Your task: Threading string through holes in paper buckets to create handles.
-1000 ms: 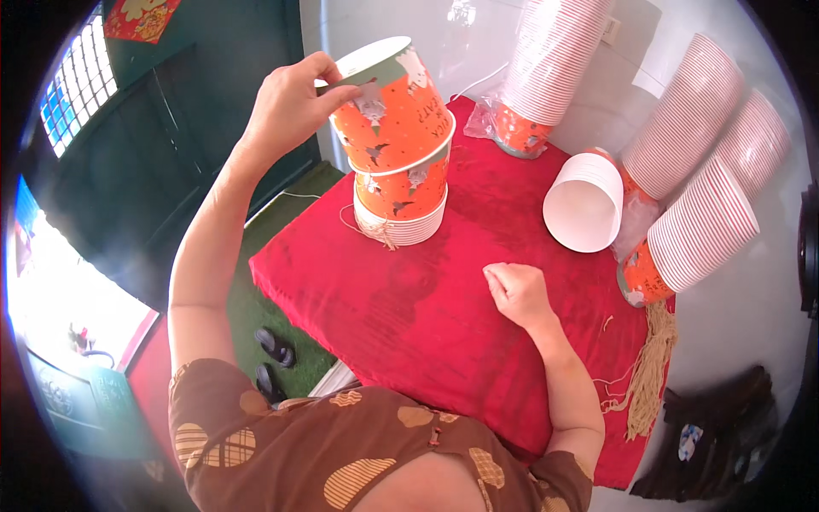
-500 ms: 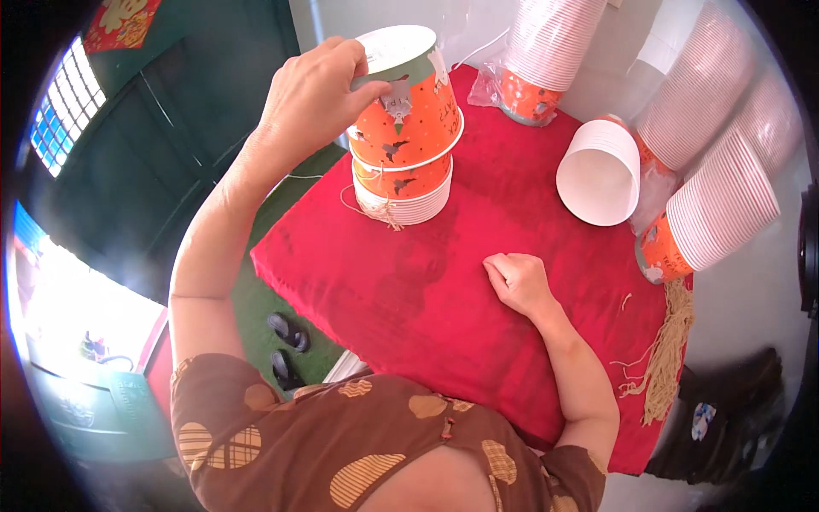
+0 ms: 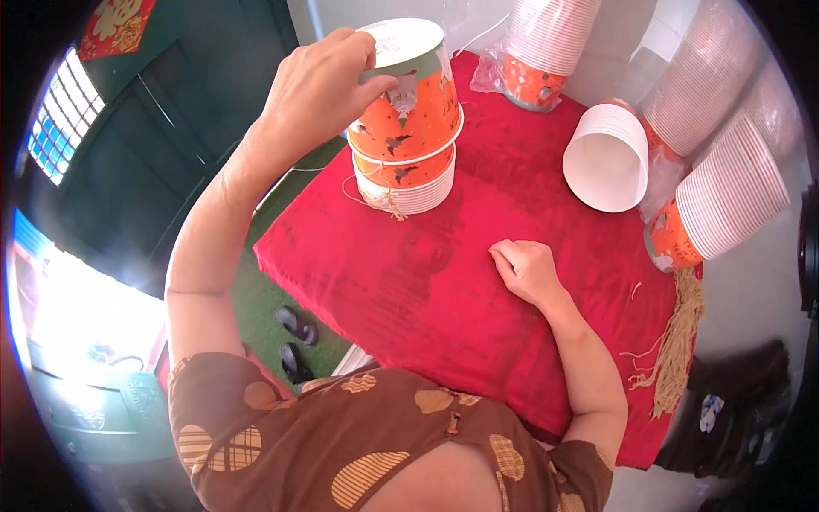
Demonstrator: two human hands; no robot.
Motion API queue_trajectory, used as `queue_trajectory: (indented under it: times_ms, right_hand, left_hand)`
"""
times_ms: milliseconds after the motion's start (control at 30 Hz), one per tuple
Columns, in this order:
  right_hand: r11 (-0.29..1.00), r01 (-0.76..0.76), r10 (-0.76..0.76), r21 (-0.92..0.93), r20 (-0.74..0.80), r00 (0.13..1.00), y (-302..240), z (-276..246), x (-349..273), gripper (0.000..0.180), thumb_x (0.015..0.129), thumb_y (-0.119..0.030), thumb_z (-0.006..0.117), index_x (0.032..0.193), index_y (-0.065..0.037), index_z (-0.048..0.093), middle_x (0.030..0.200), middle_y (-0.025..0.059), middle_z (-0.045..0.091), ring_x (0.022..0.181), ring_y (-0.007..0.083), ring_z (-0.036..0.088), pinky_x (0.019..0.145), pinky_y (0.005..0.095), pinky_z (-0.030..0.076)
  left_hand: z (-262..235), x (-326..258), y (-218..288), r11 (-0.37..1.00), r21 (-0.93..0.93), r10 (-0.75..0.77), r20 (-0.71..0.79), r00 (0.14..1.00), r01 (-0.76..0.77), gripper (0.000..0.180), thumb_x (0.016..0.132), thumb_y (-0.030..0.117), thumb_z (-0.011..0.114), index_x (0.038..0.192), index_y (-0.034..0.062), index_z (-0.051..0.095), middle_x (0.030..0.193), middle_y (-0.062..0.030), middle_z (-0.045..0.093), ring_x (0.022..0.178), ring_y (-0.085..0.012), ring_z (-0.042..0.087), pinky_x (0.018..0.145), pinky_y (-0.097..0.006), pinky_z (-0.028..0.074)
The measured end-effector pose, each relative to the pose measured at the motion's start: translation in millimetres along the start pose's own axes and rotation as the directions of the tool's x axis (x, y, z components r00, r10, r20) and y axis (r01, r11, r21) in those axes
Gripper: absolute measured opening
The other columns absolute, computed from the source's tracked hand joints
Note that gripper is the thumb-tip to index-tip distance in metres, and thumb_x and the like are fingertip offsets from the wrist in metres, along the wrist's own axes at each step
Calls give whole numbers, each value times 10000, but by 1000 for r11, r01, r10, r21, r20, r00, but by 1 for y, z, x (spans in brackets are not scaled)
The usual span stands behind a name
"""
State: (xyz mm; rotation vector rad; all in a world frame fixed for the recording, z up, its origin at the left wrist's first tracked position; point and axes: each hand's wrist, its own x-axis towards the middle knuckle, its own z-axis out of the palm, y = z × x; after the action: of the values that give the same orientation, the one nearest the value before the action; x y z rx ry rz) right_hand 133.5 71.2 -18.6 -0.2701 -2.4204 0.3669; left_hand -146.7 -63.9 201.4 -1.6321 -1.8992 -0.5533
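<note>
My left hand [image 3: 322,90] grips the upper side of an orange-and-green paper bucket [image 3: 409,111] with a bat pattern, thumb against its wall. This bucket is upside down, white base up, on top of a stack of white-rimmed paper buckets [image 3: 418,194]. A tangle of thin tan string [image 3: 386,201] hangs at the stack's left side. Near the middle of the red-covered table [image 3: 409,290], my right hand [image 3: 526,269] rests closed in a loose fist, with nothing seen in it. The far side of the bucket is hidden.
An empty white paper bucket [image 3: 606,162] lies on its side, mouth toward me. Nested bucket stacks [image 3: 725,200] lean at the right, another stack [image 3: 550,51] stands at the back. Tan strings [image 3: 678,341] drape over the right edge. Dark slippers [image 3: 296,341] lie on the green floor.
The view has shifted slightly. My left hand stays on the upside-down bucket, and my right hand remains closed on the table.
</note>
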Motion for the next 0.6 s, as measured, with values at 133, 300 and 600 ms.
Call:
queue_trajectory:
  times_ms: [133, 300, 600]
  right_hand:
    - [1000, -2, 2, -4, -2, 1000, 0, 1, 0, 80, 817, -101, 672, 774, -51, 626, 596, 125, 587, 548, 294, 603, 498, 410, 470]
    - [1000, 11, -11, -8, 11, 1000, 1, 0, 0, 61, 825, -90, 667, 799, -36, 655, 647, 131, 621, 589, 296, 624, 530, 397, 484]
    - [1000, -11, 11, 9, 24, 1000, 1, -2, -1, 54, 830, -92, 660, 807, -43, 652, 663, 136, 633, 601, 306, 634, 534, 403, 491]
  left_hand:
    - [8, 1, -4, 997, 41, 73, -5, 997, -73, 318, 834, 316, 727, 830, 28, 591, 826, -95, 611, 675, -233, 623, 604, -342, 482]
    - [10, 3, 3, 999, 15, 28, 54, 998, -29, 294, 810, 274, 732, 872, 5, 630, 890, -141, 664, 761, -323, 661, 659, -408, 514]
    - [20, 5, 2, 992, 77, 94, 35, 995, -96, 334, 836, 340, 729, 799, 41, 585, 800, -91, 619, 674, -222, 627, 603, -336, 486]
